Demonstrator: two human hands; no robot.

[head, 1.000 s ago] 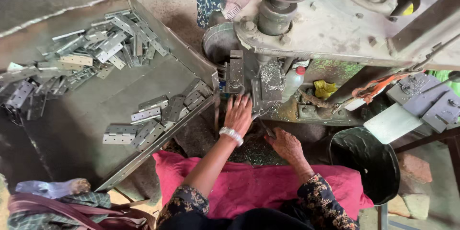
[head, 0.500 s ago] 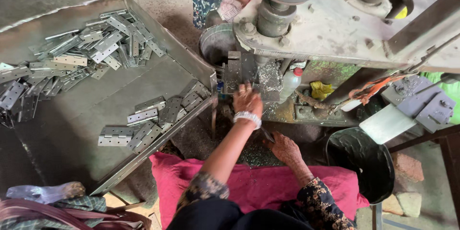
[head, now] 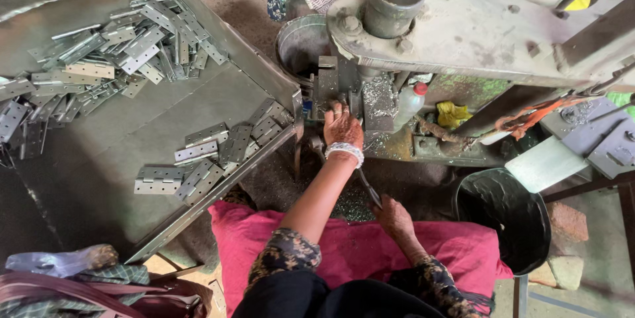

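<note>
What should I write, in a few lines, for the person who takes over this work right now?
Left hand: reached into the press, fingers at the die; what it grips is hidden.
Right hand: low over the pink cloth, on a dark lever; grip unclear.
Hinges: a small group at the tray edge near the press, a big pile at the far corner.
Black bucket on the right.
Done: cannot tell. Left: many hinges on the tray.

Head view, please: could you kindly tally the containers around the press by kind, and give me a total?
Sheet-metal tray: 1
Round metal pail: 1
Black bucket: 1
Plastic bottle with a red cap: 1
Total: 4
</note>
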